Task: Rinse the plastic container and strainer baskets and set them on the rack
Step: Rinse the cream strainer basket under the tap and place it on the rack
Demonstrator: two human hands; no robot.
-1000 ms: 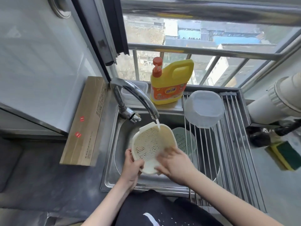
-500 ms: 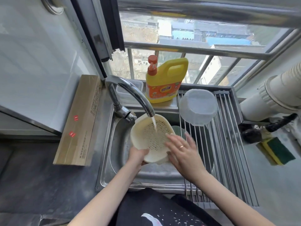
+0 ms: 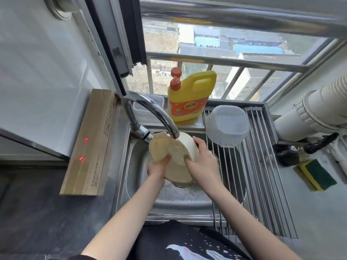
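A cream strainer basket (image 3: pixel 177 162) is tilted on edge under the faucet spout (image 3: pixel 173 135), over the sink (image 3: pixel 131 177). My left hand (image 3: pixel 157 167) grips its lower left rim, thumb on the perforated face. On the basket's right side, my right hand (image 3: pixel 201 162) holds it with fingers curled over the top edge. A translucent plastic container (image 3: pixel 228 125) lies upside down at the back of the roll-up rack (image 3: pixel 262 184). The green strainer in the sink is hidden behind the basket and my hand.
A yellow detergent jug (image 3: pixel 189 98) stands on the ledge behind the sink. A long cardboard box (image 3: pixel 90 145) lies to the left on the counter. At the right are a sponge (image 3: pixel 317 174) and a white ribbed pipe (image 3: pixel 319 113).
The basket has turned from facing up under the stream to standing on edge. My right hand moved from inside it to gripping its right side. The view shifted closer.
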